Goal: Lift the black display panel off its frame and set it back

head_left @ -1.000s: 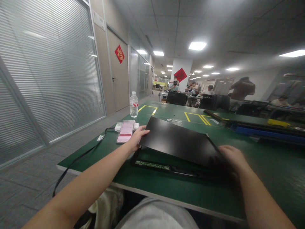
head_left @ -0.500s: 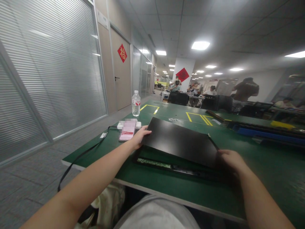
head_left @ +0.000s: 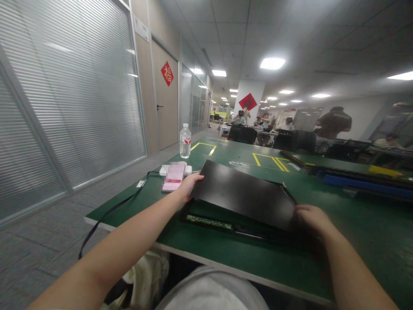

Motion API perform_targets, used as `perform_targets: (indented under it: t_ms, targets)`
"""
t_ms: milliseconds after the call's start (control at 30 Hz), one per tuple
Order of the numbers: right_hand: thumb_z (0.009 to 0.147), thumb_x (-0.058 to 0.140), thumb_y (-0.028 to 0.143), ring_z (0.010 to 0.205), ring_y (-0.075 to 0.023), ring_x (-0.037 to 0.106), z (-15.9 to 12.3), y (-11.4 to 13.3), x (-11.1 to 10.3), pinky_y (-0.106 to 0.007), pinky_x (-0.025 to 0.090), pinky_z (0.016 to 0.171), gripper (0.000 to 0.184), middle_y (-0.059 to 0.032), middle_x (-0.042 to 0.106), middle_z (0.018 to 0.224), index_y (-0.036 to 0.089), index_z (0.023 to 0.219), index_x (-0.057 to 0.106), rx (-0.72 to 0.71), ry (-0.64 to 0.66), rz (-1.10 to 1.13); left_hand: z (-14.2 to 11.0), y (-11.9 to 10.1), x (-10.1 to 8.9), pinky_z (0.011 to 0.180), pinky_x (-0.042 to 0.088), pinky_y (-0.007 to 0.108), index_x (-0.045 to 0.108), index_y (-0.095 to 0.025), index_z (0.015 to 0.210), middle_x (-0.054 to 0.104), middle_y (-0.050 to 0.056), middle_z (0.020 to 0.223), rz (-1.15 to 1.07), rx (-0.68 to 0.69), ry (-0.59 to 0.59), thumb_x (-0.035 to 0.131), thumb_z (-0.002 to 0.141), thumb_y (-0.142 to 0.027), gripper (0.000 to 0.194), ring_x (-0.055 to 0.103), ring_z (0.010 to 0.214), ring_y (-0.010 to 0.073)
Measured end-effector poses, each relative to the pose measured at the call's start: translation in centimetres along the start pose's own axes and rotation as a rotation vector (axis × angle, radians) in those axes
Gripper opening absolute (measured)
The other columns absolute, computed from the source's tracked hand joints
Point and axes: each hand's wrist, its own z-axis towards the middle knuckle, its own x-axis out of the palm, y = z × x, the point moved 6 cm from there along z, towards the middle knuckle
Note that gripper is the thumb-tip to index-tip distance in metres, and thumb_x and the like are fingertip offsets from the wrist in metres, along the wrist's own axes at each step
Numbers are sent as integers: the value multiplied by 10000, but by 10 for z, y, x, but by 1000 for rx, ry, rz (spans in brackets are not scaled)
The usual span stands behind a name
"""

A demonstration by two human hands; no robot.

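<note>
A flat black display panel [head_left: 241, 191], probably a screen, is held tilted above the green table. My left hand [head_left: 191, 185] is closed on its left edge, thumb on top. At the other end, the fingers of my right hand [head_left: 313, 218] are closed around the right edge. Under the panel lies a dark frame [head_left: 258, 233], mostly hidden, with a narrow green circuit board [head_left: 209, 221] along its near side. I cannot tell whether panel and frame touch.
A phone [head_left: 174, 177] and a white adapter with a black cable [head_left: 124, 200] lie left of the panel. Behind them stands a water bottle [head_left: 185, 141]. Blue and black long parts [head_left: 348, 180] lie at the right. People and chairs are farther back.
The panel's far right side has dipped slightly, and a thin dark edge now shows behind it. Both hands keep their hold in nearly the same places.
</note>
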Motion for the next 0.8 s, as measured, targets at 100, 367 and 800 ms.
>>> perform_targets:
  t_ms: [100, 367, 800]
  targets:
    - [542, 654, 177, 790, -275, 687, 1, 2, -2, -336, 517, 685, 201, -74, 743, 782, 239, 701, 760, -3, -22, -11, 0, -1, -2, 500, 483, 273, 709, -151, 1019, 732, 69, 751, -2, 12, -25, 664, 687, -167, 335, 662, 560, 201]
    - [571, 670, 219, 754, -280, 693, 0, -2, 2, -352, 520, 664, 182, -78, 731, 735, 234, 723, 768, 6, 17, 24, 7, 2, -10, 517, 490, 279, 692, -141, 936, 721, 64, 724, -47, 13, -94, 679, 688, -177, 251, 657, 555, 198]
    - [592, 692, 252, 758, -272, 692, 4, -6, 0, -319, 509, 608, 117, -92, 745, 777, 228, 692, 748, 23, 0, 60, 1, -2, -3, 505, 480, 267, 680, -141, 972, 714, 45, 707, -74, 60, -74, 671, 694, -159, 279, 651, 532, 187]
